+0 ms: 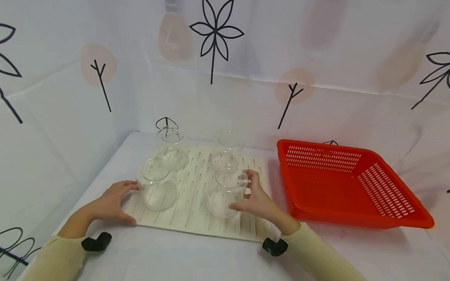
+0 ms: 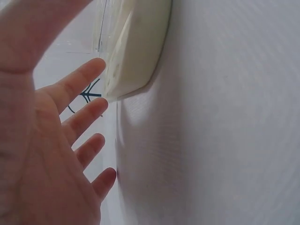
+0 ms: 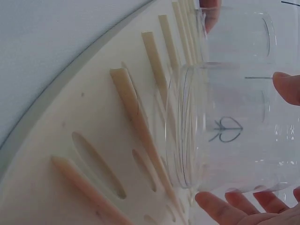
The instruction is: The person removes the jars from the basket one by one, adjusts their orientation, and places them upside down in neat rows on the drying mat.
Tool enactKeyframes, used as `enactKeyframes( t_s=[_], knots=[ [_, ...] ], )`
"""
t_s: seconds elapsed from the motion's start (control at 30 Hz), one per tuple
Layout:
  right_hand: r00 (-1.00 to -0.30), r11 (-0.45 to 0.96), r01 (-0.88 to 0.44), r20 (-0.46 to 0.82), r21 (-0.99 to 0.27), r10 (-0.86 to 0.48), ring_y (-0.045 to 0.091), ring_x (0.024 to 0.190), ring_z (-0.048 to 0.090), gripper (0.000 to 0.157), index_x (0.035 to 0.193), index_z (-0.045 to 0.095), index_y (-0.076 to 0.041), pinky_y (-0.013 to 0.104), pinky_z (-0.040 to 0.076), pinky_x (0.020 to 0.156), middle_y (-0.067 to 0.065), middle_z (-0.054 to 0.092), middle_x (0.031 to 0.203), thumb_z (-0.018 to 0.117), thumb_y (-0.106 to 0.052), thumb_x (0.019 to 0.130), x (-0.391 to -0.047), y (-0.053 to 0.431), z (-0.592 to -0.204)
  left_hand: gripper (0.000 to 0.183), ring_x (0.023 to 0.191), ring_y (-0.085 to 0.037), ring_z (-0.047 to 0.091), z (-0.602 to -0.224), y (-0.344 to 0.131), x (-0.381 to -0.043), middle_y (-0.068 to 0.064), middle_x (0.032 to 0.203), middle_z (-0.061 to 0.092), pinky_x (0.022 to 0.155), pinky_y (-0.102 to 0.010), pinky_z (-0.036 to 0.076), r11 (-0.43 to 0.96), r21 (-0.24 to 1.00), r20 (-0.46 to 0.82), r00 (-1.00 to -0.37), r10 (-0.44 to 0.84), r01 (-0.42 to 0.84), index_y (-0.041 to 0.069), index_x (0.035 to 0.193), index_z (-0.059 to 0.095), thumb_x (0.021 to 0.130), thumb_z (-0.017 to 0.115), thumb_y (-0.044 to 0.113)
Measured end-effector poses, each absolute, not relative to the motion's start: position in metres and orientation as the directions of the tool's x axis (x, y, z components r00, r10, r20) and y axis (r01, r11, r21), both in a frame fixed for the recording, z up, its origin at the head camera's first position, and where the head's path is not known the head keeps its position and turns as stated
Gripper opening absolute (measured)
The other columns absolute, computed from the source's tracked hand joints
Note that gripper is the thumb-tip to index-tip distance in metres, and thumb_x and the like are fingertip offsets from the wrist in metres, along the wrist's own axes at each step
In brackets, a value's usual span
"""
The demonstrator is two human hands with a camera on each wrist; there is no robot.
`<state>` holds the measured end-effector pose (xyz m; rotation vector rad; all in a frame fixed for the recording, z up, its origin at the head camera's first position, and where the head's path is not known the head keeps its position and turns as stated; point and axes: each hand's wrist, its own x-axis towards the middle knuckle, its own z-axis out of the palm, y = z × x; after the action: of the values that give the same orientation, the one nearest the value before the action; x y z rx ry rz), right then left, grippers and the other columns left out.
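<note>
Several clear cylindrical cups stand in two columns on a ridged cream drying mat (image 1: 192, 194). My right hand (image 1: 258, 201) curves loosely around the right side of the front right cup (image 3: 229, 131), thumb in front and fingers behind. In the right wrist view its fingertips sit right at the cup's edge, looking spread rather than clamped. On the other side, my left hand (image 1: 109, 202) lies beside the front left cup (image 1: 159, 195), index fingertip close to its side and thumb by the mat's front corner. The left wrist view shows this hand's fingers (image 2: 86, 115) straight and apart.
A red plastic basket (image 1: 362, 220) with slotted walls sits right of the mat. Two more cups, the back left (image 1: 173, 159) and back right (image 1: 225, 161), stand behind. A white cloth (image 1: 203, 266) covers the table, and a patterned curtain (image 1: 246, 103) hangs behind.
</note>
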<state>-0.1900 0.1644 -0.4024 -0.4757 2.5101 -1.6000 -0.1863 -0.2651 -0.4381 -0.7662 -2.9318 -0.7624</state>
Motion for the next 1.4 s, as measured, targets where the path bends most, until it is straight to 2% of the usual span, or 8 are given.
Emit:
enactKeyframes(
  t_s=[0.33, 0.67, 1.0, 1.17, 1.4],
  knots=[
    [-0.924, 0.335, -0.23, 0.096, -0.914, -0.37, 0.037, 0.119, 0.037, 0.095, 0.133, 0.01, -0.009, 0.053, 0.042, 0.092, 0.02, 0.024, 0.136, 0.081, -0.001, 0.069, -0.191, 0.167, -0.405, 0.096, 0.12, -0.048, 0.029, -0.44, -0.266, -0.188, -0.023, 0.131, 0.041, 0.093, -0.064, 0.025, 0.782, 0.442, 0.103, -0.891, 0.443, 0.44, -0.001, 0.126, 0.05, 0.053, 0.086, 0.05],
    [-0.93, 0.365, -0.199, 0.058, -0.909, -0.362, 0.036, 0.114, 0.042, 0.098, 0.136, 0.008, -0.012, 0.05, 0.044, 0.091, 0.022, 0.03, 0.134, 0.081, -0.005, 0.071, -0.192, 0.172, -0.407, 0.096, 0.121, -0.049, 0.028, -0.44, -0.266, -0.188, -0.023, 0.13, 0.043, 0.094, -0.065, 0.024, 0.79, 0.437, 0.093, -0.895, 0.437, 0.431, 0.0, 0.127, 0.049, 0.053, 0.085, 0.05],
    [-0.929, 0.362, -0.241, 0.107, -0.9, -0.353, 0.042, 0.118, 0.039, 0.097, 0.136, 0.012, -0.017, 0.05, 0.045, 0.089, 0.023, 0.03, 0.133, 0.082, -0.008, 0.069, -0.192, 0.174, -0.401, 0.096, 0.121, -0.049, 0.028, -0.441, -0.266, -0.189, -0.023, 0.131, 0.043, 0.094, -0.065, 0.024, 0.796, 0.428, 0.086, -0.896, 0.435, 0.427, 0.001, 0.127, 0.048, 0.054, 0.085, 0.051],
    [-0.923, 0.316, -0.277, 0.16, -0.908, -0.35, 0.044, 0.122, 0.033, 0.096, 0.136, 0.013, -0.014, 0.054, 0.041, 0.092, 0.022, 0.028, 0.134, 0.081, -0.009, 0.07, -0.192, 0.176, -0.395, 0.097, 0.121, -0.049, 0.028, -0.441, -0.266, -0.188, -0.023, 0.13, 0.043, 0.094, -0.065, 0.024, 0.797, 0.431, 0.081, -0.898, 0.433, 0.423, 0.0, 0.127, 0.048, 0.054, 0.085, 0.051],
    [-0.919, 0.29, -0.315, 0.215, -0.904, -0.33, 0.044, 0.125, 0.033, 0.09, 0.137, 0.013, -0.007, 0.053, 0.037, 0.095, 0.021, 0.029, 0.135, 0.077, -0.005, 0.074, -0.188, 0.18, -0.377, 0.096, 0.12, -0.049, 0.03, -0.442, -0.267, -0.186, -0.024, 0.13, 0.044, 0.094, -0.065, 0.024, 0.795, 0.434, 0.084, -0.898, 0.432, 0.423, 0.0, 0.127, 0.049, 0.054, 0.085, 0.05]
  ],
)
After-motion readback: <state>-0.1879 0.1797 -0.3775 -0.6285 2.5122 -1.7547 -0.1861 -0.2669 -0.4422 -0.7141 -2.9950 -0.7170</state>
